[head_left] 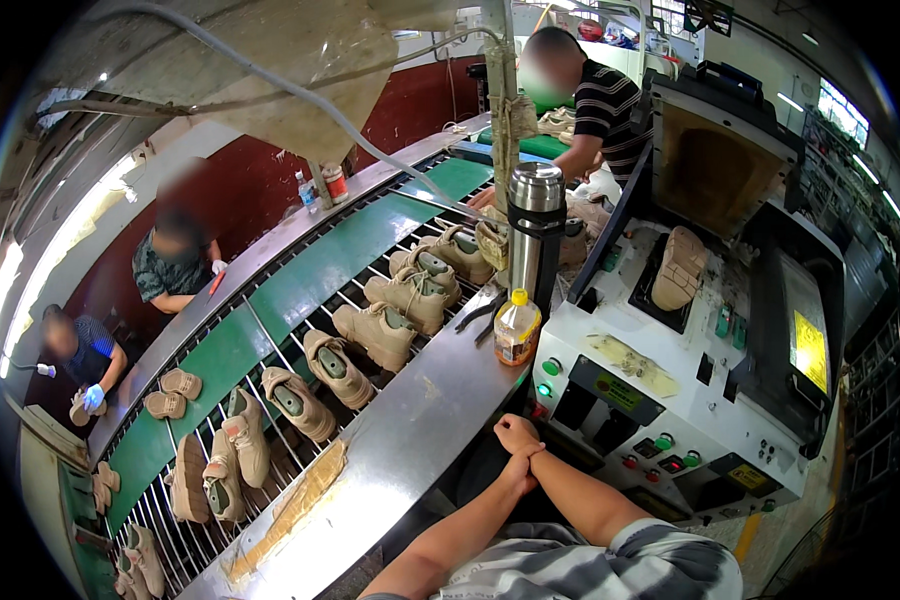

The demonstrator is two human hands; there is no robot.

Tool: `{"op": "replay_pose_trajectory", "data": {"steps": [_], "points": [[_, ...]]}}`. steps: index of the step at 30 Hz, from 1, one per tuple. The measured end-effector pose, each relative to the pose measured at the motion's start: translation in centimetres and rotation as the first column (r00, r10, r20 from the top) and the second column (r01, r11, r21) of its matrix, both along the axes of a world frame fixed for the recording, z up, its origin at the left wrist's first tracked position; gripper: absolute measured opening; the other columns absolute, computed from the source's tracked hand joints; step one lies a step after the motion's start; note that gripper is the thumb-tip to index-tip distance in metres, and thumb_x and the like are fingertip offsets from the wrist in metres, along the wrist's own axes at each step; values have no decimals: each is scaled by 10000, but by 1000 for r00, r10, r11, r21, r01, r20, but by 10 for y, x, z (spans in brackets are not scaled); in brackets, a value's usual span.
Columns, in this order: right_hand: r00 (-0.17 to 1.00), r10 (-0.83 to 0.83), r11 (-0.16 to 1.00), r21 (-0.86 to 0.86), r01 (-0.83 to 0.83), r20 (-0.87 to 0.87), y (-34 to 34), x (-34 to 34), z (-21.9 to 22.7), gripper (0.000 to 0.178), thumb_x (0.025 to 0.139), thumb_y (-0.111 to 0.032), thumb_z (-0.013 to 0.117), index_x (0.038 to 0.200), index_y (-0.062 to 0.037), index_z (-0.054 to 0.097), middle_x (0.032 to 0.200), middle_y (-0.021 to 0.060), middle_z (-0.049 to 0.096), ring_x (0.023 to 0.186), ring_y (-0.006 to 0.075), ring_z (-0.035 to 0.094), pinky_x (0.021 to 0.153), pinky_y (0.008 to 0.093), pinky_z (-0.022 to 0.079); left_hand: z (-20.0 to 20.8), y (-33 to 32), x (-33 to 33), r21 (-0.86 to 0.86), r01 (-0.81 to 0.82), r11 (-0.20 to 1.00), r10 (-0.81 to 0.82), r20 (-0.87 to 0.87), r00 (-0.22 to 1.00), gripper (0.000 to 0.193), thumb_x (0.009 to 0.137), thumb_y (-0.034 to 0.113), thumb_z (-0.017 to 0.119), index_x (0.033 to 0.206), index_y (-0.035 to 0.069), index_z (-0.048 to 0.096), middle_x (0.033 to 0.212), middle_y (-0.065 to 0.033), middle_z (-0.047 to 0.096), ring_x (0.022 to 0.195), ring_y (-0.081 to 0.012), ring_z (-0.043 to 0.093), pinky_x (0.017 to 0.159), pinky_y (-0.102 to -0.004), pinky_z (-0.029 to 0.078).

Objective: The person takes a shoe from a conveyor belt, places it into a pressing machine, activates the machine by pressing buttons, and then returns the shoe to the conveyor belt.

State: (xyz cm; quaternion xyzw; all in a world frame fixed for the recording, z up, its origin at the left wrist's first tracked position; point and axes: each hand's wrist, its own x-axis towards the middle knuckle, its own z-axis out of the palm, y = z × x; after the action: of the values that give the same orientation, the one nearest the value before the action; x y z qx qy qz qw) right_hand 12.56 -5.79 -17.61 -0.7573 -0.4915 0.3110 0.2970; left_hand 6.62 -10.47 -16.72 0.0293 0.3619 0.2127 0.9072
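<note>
My right hand (515, 433) is curled into a fist at the near edge of the steel conveyor rail (420, 420), just below the white press machine's control panel (620, 395). Pressed against the right wrist, my left hand (519, 474) also has its fingers closed. Neither hand holds anything. Several tan lace-up boots (375, 333) lie in a row on the roller conveyor to the left, out of reach of both hands. One tan shoe (678, 268) sits sole-up inside the machine.
A bottle of yellow liquid (516, 328), a steel thermos (535, 235) and pliers (482, 313) stand on the rail beside the machine. Across the green belt (320, 270) two people work; another person in a striped shirt (600, 105) stands at the far end.
</note>
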Motion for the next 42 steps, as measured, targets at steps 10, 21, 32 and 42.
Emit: {"op": "replay_pose_trajectory", "data": {"steps": [10, 21, 32, 42], "points": [[970, -174, 962, 179, 204, -168, -7, 11, -9, 230, 786, -267, 599, 794, -44, 650, 788, 169, 664, 761, 361, 641, 692, 418, 504, 0, -7, 3, 80, 66, 995, -66, 8, 998, 458, 843, 226, 642, 1207, -14, 502, 1152, -187, 577, 1090, -332, 551, 994, -448, 417], [1000, 22, 999, -45, -22, -8, -4, 4, 5, 251, 798, -292, 581, 850, -62, 666, 879, 162, 679, 857, 361, 638, 761, 438, 502, -5, -1, 4, -5, 1, 1000, -1, -30, 1000, 411, 849, 219, 618, 1170, -17, 516, 1132, -185, 592, 1082, -334, 555, 998, -448, 413], [952, -248, 967, 2, 253, -181, -3, 17, -5, 244, 794, -304, 572, 838, -83, 668, 870, 158, 678, 844, 372, 634, 761, 441, 499, -3, -2, 10, 59, 104, 993, -99, -78, 992, 468, 814, 232, 642, 1179, -31, 514, 1133, -182, 594, 1083, -331, 557, 987, -445, 421], [996, 78, 994, -84, -74, 46, -8, 9, 2, 239, 792, -306, 601, 864, -92, 678, 875, 133, 692, 840, 350, 648, 760, 443, 509, -6, -8, 4, 8, -105, 994, 103, 98, 990, 320, 838, 158, 618, 1109, 13, 527, 1037, -149, 595, 1039, -300, 560, 983, -449, 424]]}}
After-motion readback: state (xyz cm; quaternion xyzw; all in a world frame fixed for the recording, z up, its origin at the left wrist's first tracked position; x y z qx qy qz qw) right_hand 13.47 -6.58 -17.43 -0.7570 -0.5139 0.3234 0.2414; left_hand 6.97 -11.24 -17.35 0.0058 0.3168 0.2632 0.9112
